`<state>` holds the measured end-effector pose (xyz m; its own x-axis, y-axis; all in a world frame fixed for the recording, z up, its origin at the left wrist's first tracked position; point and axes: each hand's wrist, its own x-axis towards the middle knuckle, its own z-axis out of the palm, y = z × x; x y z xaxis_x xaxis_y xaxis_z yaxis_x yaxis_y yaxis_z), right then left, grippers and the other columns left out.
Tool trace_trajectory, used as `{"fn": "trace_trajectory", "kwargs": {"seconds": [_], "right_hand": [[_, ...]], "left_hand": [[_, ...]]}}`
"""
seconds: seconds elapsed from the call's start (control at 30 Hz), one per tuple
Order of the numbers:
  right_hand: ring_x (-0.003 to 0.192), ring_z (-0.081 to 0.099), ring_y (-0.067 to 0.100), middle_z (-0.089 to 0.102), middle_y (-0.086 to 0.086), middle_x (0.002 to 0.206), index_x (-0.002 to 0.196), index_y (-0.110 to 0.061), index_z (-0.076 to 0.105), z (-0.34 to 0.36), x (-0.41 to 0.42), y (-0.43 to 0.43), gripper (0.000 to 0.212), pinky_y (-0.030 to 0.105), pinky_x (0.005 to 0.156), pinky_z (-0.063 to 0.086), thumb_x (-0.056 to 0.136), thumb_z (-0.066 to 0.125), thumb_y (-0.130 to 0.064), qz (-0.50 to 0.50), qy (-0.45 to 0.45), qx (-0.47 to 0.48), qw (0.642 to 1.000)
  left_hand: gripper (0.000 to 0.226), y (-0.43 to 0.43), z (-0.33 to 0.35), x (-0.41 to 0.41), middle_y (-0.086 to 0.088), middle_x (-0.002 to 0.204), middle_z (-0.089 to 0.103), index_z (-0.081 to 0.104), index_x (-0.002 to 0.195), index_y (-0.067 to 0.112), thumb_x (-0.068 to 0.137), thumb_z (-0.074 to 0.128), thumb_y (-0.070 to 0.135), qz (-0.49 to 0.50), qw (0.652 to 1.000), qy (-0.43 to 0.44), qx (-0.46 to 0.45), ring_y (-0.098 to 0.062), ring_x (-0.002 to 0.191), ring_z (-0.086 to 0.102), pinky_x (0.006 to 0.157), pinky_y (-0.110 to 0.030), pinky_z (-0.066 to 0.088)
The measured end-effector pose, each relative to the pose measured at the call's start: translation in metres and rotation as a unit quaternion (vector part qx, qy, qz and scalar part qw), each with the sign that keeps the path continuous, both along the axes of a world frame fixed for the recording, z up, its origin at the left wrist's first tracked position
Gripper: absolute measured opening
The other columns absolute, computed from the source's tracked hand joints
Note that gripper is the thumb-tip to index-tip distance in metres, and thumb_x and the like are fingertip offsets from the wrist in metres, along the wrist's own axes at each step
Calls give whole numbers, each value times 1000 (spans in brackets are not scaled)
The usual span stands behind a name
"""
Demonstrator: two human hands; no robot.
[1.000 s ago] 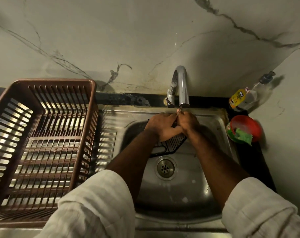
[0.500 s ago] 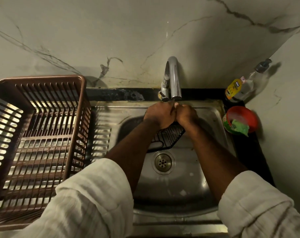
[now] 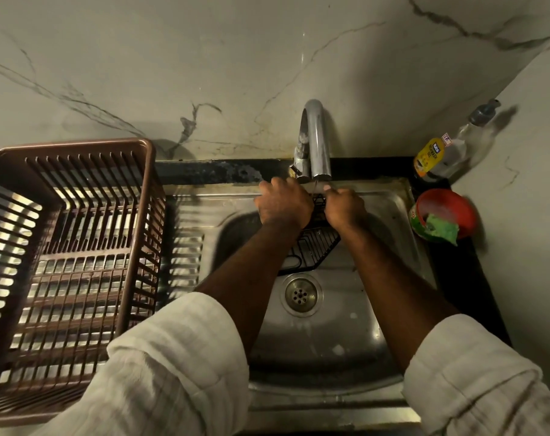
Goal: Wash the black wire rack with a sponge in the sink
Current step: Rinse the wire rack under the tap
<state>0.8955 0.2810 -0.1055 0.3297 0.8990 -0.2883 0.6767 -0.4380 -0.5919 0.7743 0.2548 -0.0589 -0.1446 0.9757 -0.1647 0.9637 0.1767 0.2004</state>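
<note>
The black wire rack [image 3: 313, 250] stands tilted in the steel sink [image 3: 390, 221], its upper end under the chrome tap [image 3: 316, 143]. My left hand [image 3: 283, 206] grips the rack's top left part, fingers curled over it. My right hand [image 3: 344, 209] holds the rack's top right part just under the spout, where a thin stream of water runs. Both hands hide most of the rack's upper end. A green sponge [image 3: 442, 229] lies in a red bowl [image 3: 446, 202] to the right of the sink; neither hand holds it.
A brown plastic dish basket [image 3: 62, 247] fills the drainboard on the left. A dish soap bottle [image 3: 437, 158] stands in the back right corner against the marble wall. The sink drain [image 3: 302, 294] lies below the rack.
My hands have drawn slightly apart on the rack under the tap, the left shifting left. The camera view shifted a little; the rack stays in the sink.
</note>
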Motion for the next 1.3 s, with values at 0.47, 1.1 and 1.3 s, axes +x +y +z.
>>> {"fn": "trace_trajectory", "kwargs": {"seconds": [0.47, 1.1, 1.3], "right_hand": [[108, 62, 36, 68, 18, 117, 115, -9, 70, 4, 11, -13, 51, 38, 91, 47, 102, 40, -49, -26, -8, 14, 1000], [116, 57, 37, 62, 17, 128, 129, -12, 61, 7, 16, -24, 50, 36, 86, 39, 105, 34, -47, -35, -6, 19, 999], [118, 56, 36, 61, 17, 130, 130, -9, 60, 5, 23, -26, 48, 33, 82, 35, 105, 36, -43, -63, 16, 28, 997]], "left_hand": [[40, -3, 4, 12, -12, 124, 48, 54, 129, 16, 101, 47, 43, 71, 996, -60, 8, -29, 108, 57, 88, -46, 45], [30, -5, -3, -9, 0, 86, 61, 59, 93, 26, 104, 43, 49, -121, 976, -180, -3, -16, 81, 59, 66, -31, 42], [51, -9, -6, 3, -13, 115, 62, 60, 117, 10, 106, 20, 40, -202, 975, -98, 7, -28, 112, 53, 103, -48, 34]]}}
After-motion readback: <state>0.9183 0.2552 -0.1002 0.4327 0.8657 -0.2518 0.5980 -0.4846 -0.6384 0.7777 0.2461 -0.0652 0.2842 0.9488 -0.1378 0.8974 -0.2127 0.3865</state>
